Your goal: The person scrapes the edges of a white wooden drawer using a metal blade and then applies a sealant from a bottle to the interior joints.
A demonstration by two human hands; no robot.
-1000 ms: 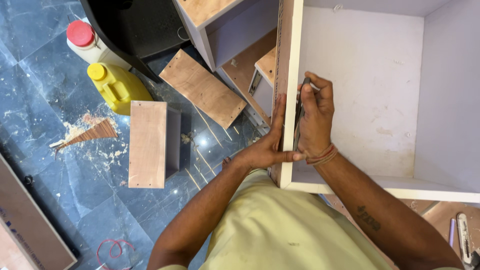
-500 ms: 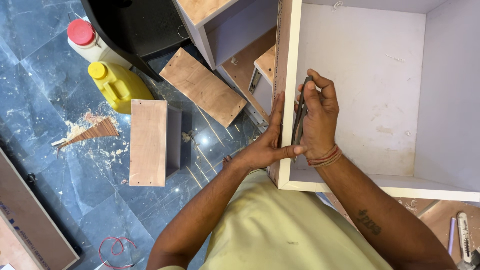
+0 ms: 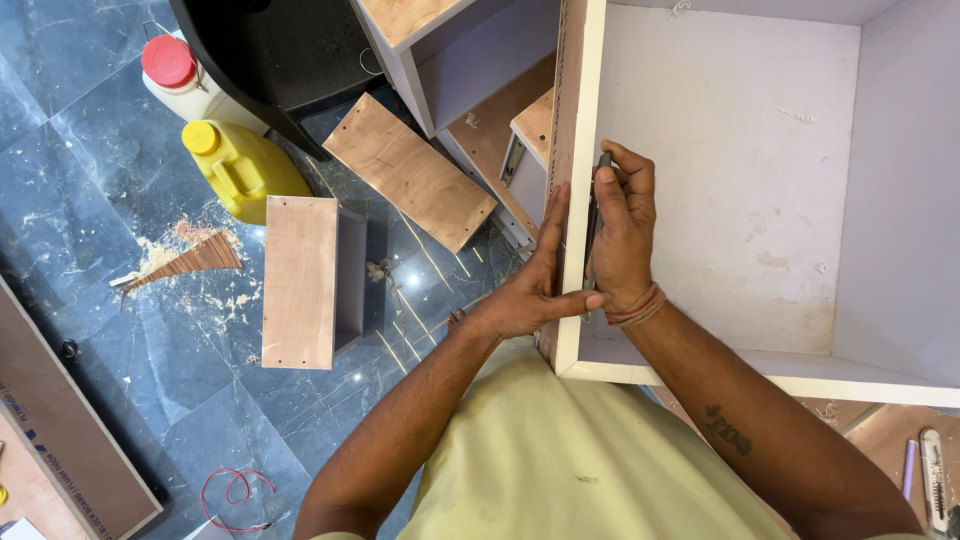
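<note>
A white open cabinet box (image 3: pixel 740 180) lies in front of me with its left side panel (image 3: pixel 578 120) on edge. My left hand (image 3: pixel 528 290) presses flat against the outside of that panel, thumb hooked over its edge. My right hand (image 3: pixel 622 235) is inside the box, closed around a thin dark tool (image 3: pixel 596 215) held along the panel's inner face. Its tip is hidden by my fingers.
On the dark tiled floor to the left lie a small wooden drawer box (image 3: pixel 305 280), a plywood board (image 3: pixel 410 170), a yellow jug (image 3: pixel 240 165), a white bottle with a red cap (image 3: pixel 175 70), sawdust (image 3: pixel 180 255) and a red wire (image 3: pixel 235 495). A long board (image 3: pixel 60 420) lies at the lower left.
My right hand with the tool has slid slightly toward me along the panel. The left hand stays pressed on the panel's outside.
</note>
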